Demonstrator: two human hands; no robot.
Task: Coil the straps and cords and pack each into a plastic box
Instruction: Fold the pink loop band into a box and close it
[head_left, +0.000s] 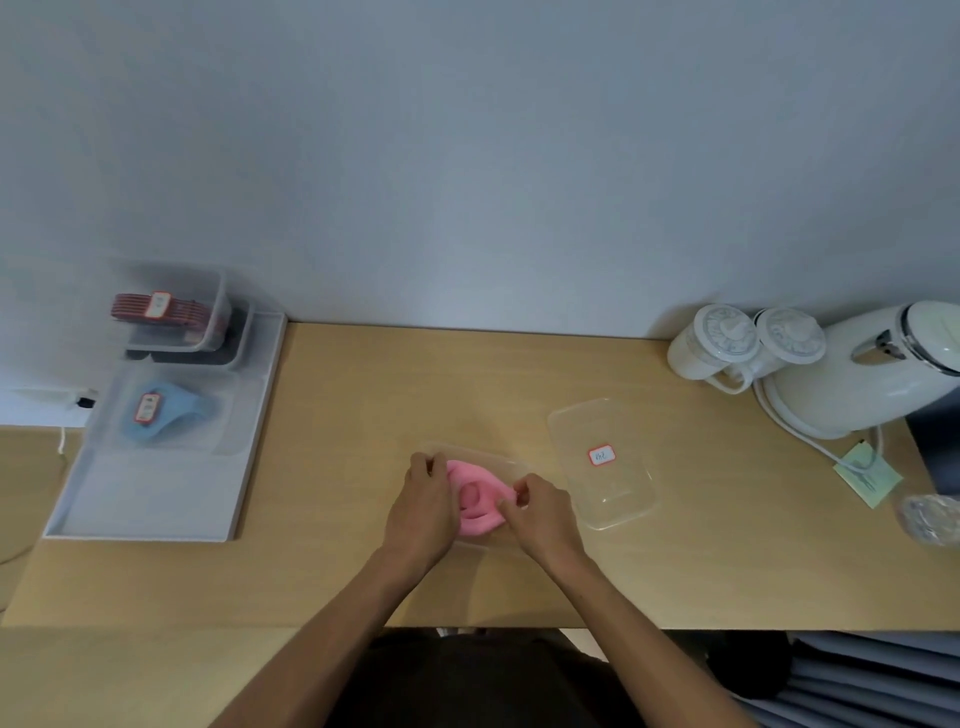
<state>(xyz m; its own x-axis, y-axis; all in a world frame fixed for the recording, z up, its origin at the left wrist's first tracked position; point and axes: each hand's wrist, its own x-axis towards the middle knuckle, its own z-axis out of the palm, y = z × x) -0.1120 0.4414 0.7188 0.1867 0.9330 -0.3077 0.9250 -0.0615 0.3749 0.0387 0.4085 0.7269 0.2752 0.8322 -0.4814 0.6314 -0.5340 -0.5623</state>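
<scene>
a wooden desk (363, 571) runs across the view against a plain grey wall (467, 156). at its left end sits a white tray (156, 519), which holds clear boxes: a stack at the far end, the top one (208, 317) with a coiled red strap (182, 312) inside, and nearer, a closed box (218, 415) with a blue strap (176, 410). at the right end stands a white kettle (857, 374), with two white lidded cups (717, 343) just beside it. a clear lid (602, 499) with a red-edged label (601, 455) lies flat on the desk, right of centre. just left of it is an open clear plastic box (514, 462), and the pink strap (478, 499), coiled into a loose ring, lies in it. the person's left hand (423, 499) has its fingers curled over the coil's left side and holds it there. the right hand (540, 512) pinches the coil's right edge between thumb and bent fingers. a pale green note (867, 478) lies near the kettle's cord (810, 441).
</scene>
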